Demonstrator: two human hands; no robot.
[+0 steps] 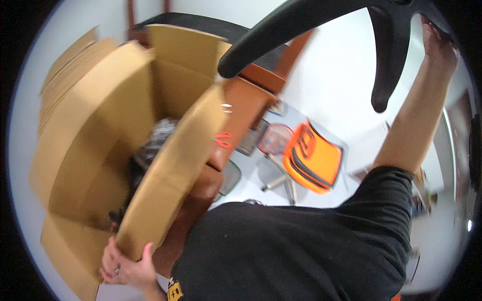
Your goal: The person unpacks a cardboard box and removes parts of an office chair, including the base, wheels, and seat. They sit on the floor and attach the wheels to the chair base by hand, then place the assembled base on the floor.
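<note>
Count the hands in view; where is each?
2: the left hand, lower left, on the edge of the cardboard box; the right hand, upper right, holding the black legged part, which partly hides it.

Red-handled scissors (223, 142) lie on a brown surface (246, 103). An orange chair (321, 161) stands on the pale floor (248, 173). A red mesh object (275, 139) sits beside it.

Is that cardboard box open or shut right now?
Open: the cardboard box has its flaps parted, shiny wrapping shows inside, and the left hand grips the box's edge.
</note>
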